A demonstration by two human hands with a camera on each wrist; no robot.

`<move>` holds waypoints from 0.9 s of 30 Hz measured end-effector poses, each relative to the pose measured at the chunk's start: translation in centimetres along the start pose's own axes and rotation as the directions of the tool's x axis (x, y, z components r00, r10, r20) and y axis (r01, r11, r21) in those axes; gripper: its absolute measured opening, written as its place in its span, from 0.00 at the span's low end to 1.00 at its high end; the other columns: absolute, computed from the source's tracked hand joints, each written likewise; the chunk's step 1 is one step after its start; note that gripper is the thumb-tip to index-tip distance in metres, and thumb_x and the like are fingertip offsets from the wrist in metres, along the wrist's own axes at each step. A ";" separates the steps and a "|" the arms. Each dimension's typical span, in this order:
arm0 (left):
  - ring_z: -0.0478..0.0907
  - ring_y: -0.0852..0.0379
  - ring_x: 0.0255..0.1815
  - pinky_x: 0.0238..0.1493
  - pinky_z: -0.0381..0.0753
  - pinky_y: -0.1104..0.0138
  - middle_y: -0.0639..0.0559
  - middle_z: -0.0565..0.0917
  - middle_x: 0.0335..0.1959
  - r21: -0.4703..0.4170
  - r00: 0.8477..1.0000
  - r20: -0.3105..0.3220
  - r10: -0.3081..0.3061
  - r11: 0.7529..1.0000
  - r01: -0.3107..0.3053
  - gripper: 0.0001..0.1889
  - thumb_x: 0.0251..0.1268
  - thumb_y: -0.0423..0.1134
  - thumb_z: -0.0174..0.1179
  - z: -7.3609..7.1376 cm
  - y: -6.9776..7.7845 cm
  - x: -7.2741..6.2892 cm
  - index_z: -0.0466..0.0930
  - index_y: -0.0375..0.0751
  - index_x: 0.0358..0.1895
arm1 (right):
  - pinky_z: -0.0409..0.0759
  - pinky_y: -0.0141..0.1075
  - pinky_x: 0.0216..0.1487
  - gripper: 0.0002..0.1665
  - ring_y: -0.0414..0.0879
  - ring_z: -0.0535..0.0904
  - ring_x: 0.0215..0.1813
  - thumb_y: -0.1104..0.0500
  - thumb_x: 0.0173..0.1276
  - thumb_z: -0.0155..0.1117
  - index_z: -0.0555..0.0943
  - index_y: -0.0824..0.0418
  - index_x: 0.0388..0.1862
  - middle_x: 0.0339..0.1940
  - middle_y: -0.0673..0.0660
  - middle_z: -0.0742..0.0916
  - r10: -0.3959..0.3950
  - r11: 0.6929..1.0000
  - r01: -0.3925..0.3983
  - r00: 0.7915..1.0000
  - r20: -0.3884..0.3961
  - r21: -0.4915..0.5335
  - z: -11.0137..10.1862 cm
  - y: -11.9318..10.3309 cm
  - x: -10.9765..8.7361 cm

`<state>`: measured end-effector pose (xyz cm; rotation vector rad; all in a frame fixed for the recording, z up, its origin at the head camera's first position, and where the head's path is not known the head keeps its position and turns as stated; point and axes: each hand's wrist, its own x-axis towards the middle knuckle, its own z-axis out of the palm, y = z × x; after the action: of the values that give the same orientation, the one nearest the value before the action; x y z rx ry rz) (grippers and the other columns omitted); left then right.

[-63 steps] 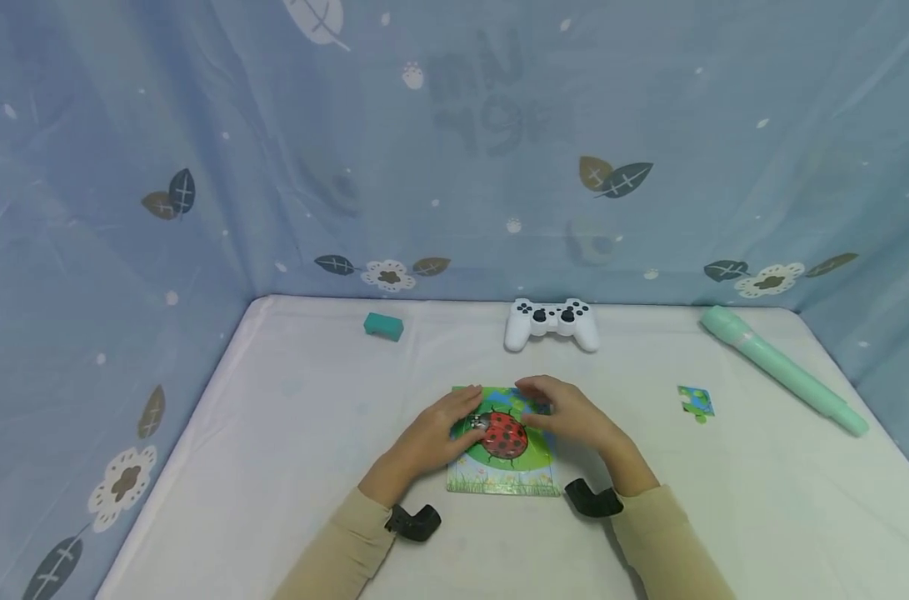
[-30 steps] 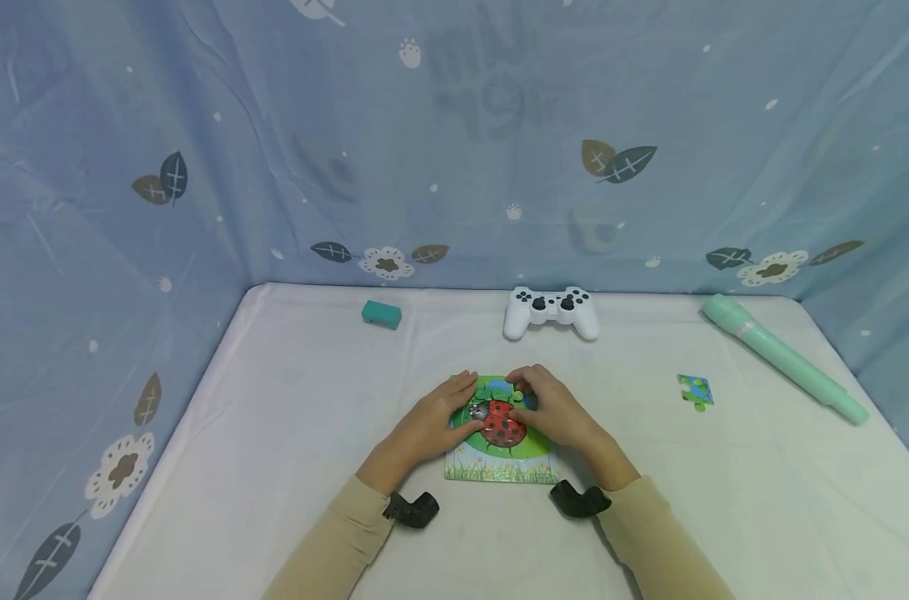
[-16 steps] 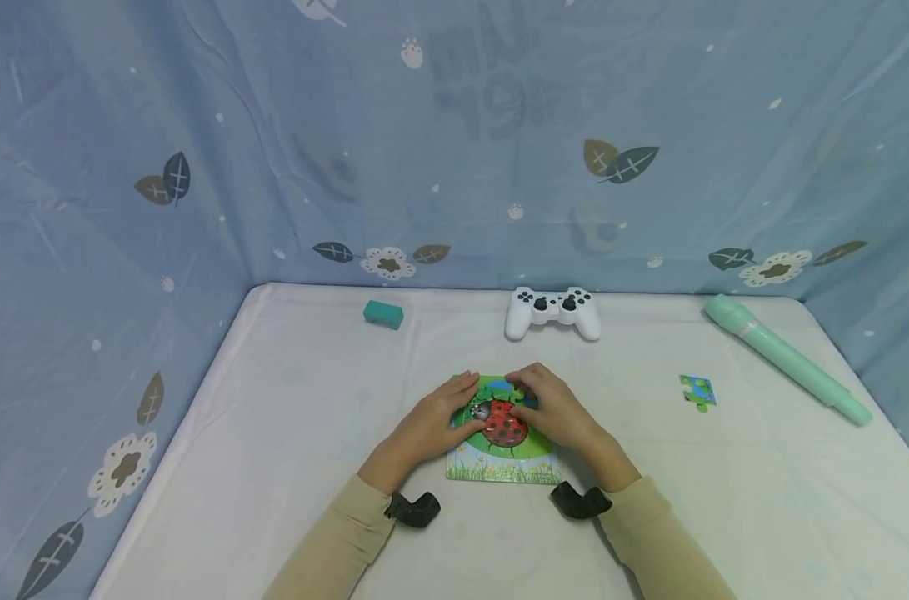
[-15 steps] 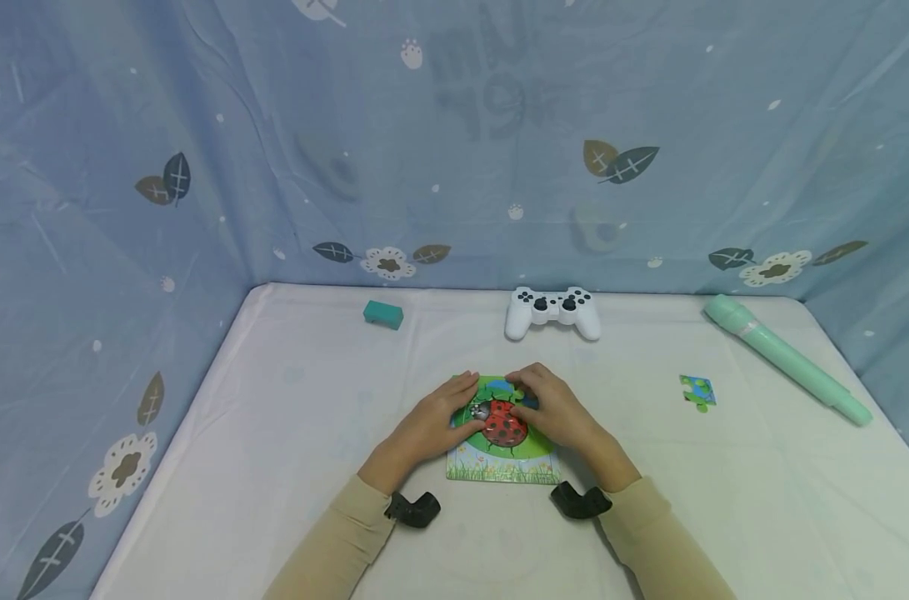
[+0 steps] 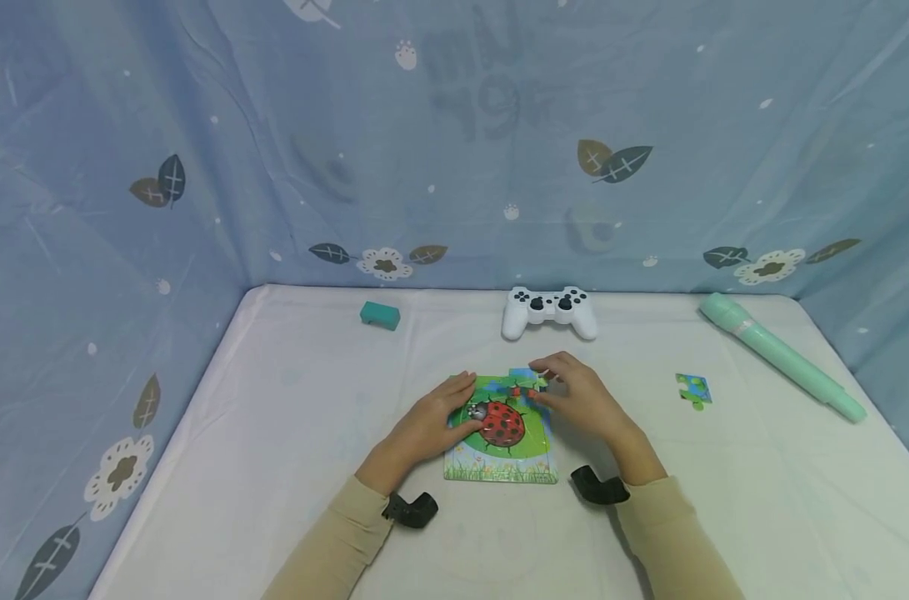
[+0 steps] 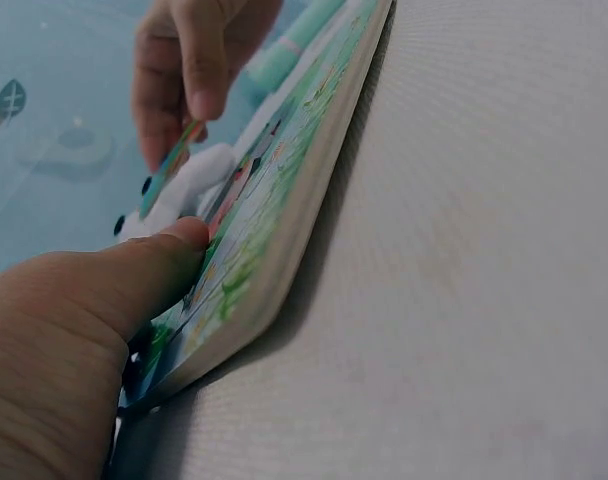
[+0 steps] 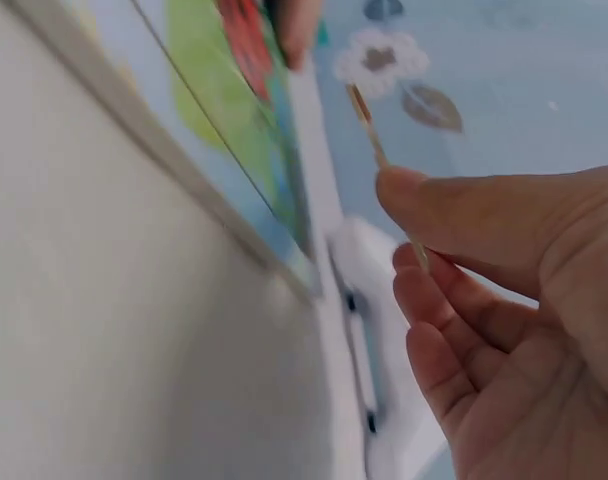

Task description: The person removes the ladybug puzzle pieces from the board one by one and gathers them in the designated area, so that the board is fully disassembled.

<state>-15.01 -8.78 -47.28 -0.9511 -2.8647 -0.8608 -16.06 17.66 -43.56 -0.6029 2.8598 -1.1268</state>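
A ladybug jigsaw puzzle (image 5: 501, 442) lies flat on the white table in front of me. My left hand (image 5: 454, 408) rests with straight fingers on its left side, and the thumb (image 6: 154, 265) presses on the board's (image 6: 284, 210) near corner. My right hand (image 5: 555, 383) hovers over the puzzle's far right corner and pinches a thin puzzle piece (image 5: 526, 382) between thumb and fingers. The right wrist view shows that piece (image 7: 382, 160) edge-on, lifted off the board (image 7: 199, 130). A second loose piece (image 5: 694, 390) lies on the table to the right.
A white game controller (image 5: 548, 312) sits just behind the puzzle. A teal block (image 5: 380, 316) lies at the back left and a long mint-green cylinder (image 5: 780, 362) at the back right. Blue patterned cloth walls stand on three sides of the table.
My right hand has moved from the puzzle's top middle to its far right corner, lifting a piece off the board. The left hand has stayed put on the left side.
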 end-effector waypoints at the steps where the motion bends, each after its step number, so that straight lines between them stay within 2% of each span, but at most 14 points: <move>1: 0.59 0.50 0.73 0.72 0.62 0.58 0.47 0.65 0.71 -0.002 1.000 -0.003 0.001 1.000 -0.001 0.35 0.63 0.54 0.59 0.0 0.0 0.0 0.65 0.35 0.68 | 0.79 0.48 0.52 0.25 0.52 0.78 0.50 0.62 0.60 0.69 0.77 0.64 0.57 0.50 0.57 0.81 -0.003 1.000 0.003 1.000 -0.001 0.000 -0.4 0.3 -0.1; 7: 0.60 0.49 0.73 0.72 0.62 0.57 0.47 0.65 0.71 -0.011 1.000 -0.006 -0.001 1.000 0.001 0.35 0.63 0.53 0.60 -0.1 0.1 -0.1 0.65 0.34 0.68 | 0.77 0.51 0.52 0.24 0.55 0.78 0.49 0.61 0.61 0.68 0.77 0.65 0.57 0.51 0.60 0.81 0.024 1.000 -0.024 1.000 -0.012 0.004 -3.3 2.2 -1.1; 16: 0.60 0.48 0.73 0.72 0.62 0.58 0.46 0.65 0.71 0.002 1.000 0.005 -0.004 1.000 0.004 0.35 0.63 0.53 0.60 -0.3 0.3 -0.1 0.65 0.34 0.68 | 0.75 0.51 0.51 0.25 0.57 0.74 0.52 0.58 0.65 0.65 0.75 0.65 0.60 0.53 0.62 0.79 0.128 0.991 -0.129 0.991 -0.035 -0.024 -7.2 6.0 -3.8; 23: 0.59 0.48 0.73 0.72 0.62 0.57 0.46 0.64 0.72 -0.004 1.000 0.012 -0.011 1.000 0.011 0.35 0.64 0.54 0.59 -0.2 0.3 0.0 0.64 0.35 0.68 | 0.74 0.53 0.54 0.28 0.61 0.72 0.57 0.54 0.67 0.63 0.73 0.64 0.62 0.56 0.65 0.77 0.241 0.970 -0.242 0.970 -0.022 -0.030 -8.7 8.6 -5.5; 27: 0.59 0.49 0.73 0.72 0.62 0.57 0.46 0.64 0.72 -0.007 1.000 0.009 -0.008 1.000 0.008 0.35 0.64 0.53 0.59 -0.2 0.2 0.0 0.64 0.35 0.68 | 0.74 0.56 0.55 0.29 0.64 0.72 0.57 0.54 0.66 0.64 0.72 0.67 0.62 0.57 0.68 0.76 0.256 0.966 -0.257 0.966 -0.021 -0.032 -9.1 9.3 -5.9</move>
<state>-14.95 -8.72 -47.05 -0.9474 -2.8772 -0.8704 -15.18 31.88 -43.73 -0.2137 2.8678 -1.0479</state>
